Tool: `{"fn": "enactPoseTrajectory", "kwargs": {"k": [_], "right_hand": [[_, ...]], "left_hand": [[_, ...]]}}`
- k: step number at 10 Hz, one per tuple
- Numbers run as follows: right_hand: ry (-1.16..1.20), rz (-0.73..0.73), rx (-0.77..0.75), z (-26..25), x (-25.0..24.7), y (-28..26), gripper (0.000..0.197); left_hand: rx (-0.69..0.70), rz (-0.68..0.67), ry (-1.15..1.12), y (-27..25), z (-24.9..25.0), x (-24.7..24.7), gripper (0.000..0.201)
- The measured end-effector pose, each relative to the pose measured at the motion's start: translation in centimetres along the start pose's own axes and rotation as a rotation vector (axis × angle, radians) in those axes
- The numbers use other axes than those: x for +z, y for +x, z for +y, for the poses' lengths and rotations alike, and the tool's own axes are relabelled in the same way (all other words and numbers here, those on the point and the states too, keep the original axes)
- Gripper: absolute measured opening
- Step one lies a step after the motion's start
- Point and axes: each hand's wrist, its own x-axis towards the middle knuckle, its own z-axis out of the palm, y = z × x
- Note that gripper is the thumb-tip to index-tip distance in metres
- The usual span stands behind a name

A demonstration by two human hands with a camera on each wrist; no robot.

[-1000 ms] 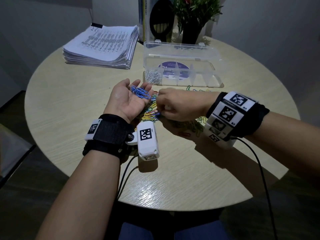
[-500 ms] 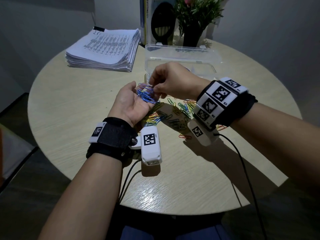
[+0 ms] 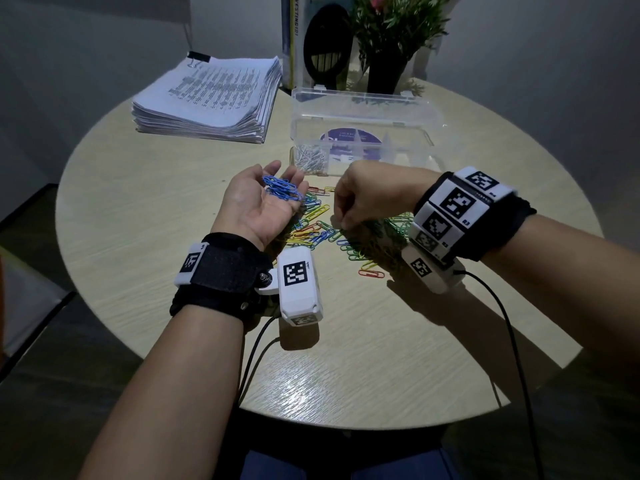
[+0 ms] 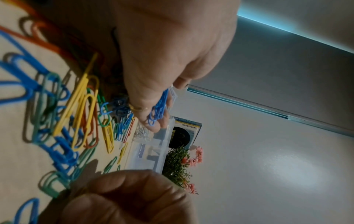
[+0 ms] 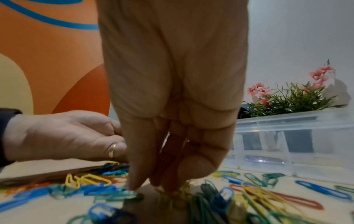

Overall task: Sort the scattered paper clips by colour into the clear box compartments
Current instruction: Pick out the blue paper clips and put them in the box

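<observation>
A: Near the lower middle of the head view, why does the left hand (image 3: pixel 258 206) lie palm up?

B: It likely serves as a tray. The fingers are relaxed and slightly cupped, and a small heap of blue clips (image 3: pixel 282 189) rests on them, above the table (image 3: pixel 138 237).

A: And the right hand (image 3: pixel 367 199)?

B: It sits right of centre, knuckles up, fingertips (image 5: pixel 134 184) pointing down into the loose clips (image 3: pixel 322 230). The right wrist view shows thumb and fingers drawn together just over the pile, but whether they already pinch a clip cannot be told; the tips are in shadow.

A: So which step is this?

B: Probably picking another blue one out of the mix, so that a whole handful goes to the box in one trip.

A: Where do the loose clips lie?

B: In the middle of the frame, between the two hands and spreading under the right wrist: blue, green, yellow, and red or orange, overlapping each other.

A: Further up?

B: The box (image 3: pixel 426 140) stands just beyond the pile, lid tilted back, dividers visible. Its leftmost compartment holds silver clips (image 3: pixel 310 160). The other compartments appear empty, though a purple label shows through the bottom.

A: Behind that?

B: A paper stack (image 3: pixel 211 98) at upper left, and a plant (image 3: pixel 391 32) beside a book (image 3: pixel 294 39) at the top edge.
</observation>
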Motion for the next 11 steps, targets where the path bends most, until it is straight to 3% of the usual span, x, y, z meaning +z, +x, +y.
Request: {"fn": "enactPoseTrajectory", "kwargs": {"k": [2, 4, 5, 11], "right_hand": [[0.039, -0.004, -0.074, -0.5, 0.7, -0.3, 0.014], [-0.108, 0.051, -0.058, -0.6, 0.6, 0.2, 0.022], [-0.119, 0.064, -0.091, -0.9, 0.6, 0.1, 0.016], [-0.172, -0.058, -0.107, -1.0, 0.4, -0.2, 0.023]], "left_hand": [[0.004, 0.005, 0.008, 0.1, -0.1, 0.0, 0.032], [0.005, 0.006, 0.009, 0.1, -0.1, 0.0, 0.032], [0.002, 0.009, 0.013, 0.1, -0.2, 0.1, 0.033], [-0.001, 0.008, 0.005, -0.1, -0.1, 0.1, 0.034]]}}
